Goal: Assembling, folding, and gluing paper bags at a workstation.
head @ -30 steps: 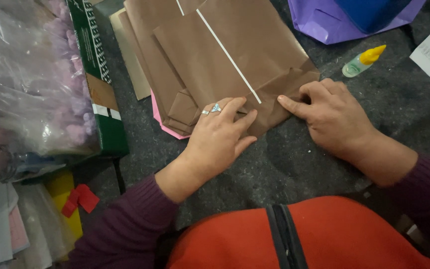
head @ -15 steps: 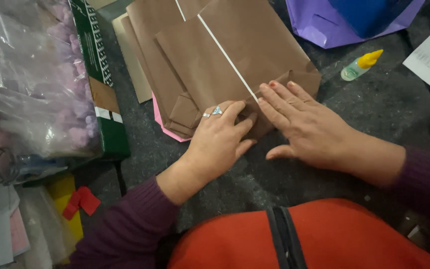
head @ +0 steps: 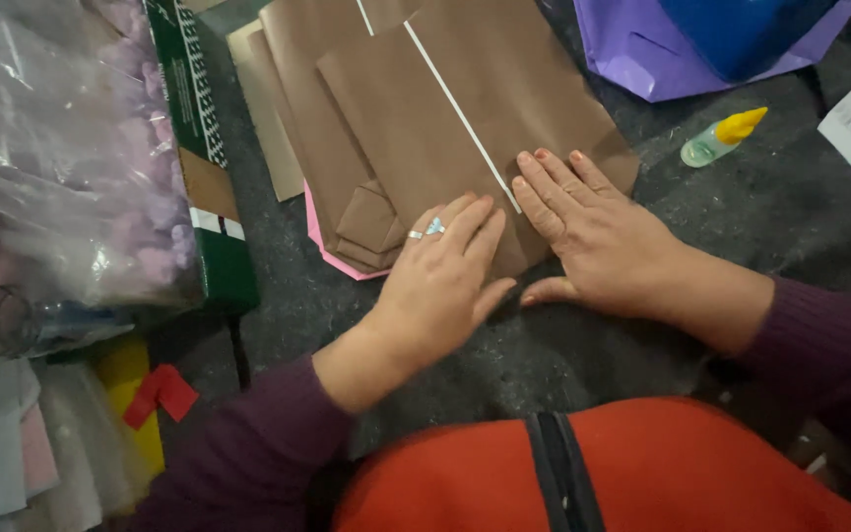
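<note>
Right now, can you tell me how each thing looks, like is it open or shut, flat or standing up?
Top brown paper bag: folded flat, pressed by both hands.
Left hand: open, palm down on the bag.
Right hand: open, fingers spread flat on the bag.
Glue bottle: lying on its side, yellow cap on.
Pink sheet: flat, mostly hidden under the bags.
Clear plastic bag: crumpled, stuffed full.

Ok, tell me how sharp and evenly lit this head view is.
Head view: soft, even light; left hand and right hand sharp on the folded brown paper bag; glare on the clear plastic bag; bottom edge slightly blurred.
</note>
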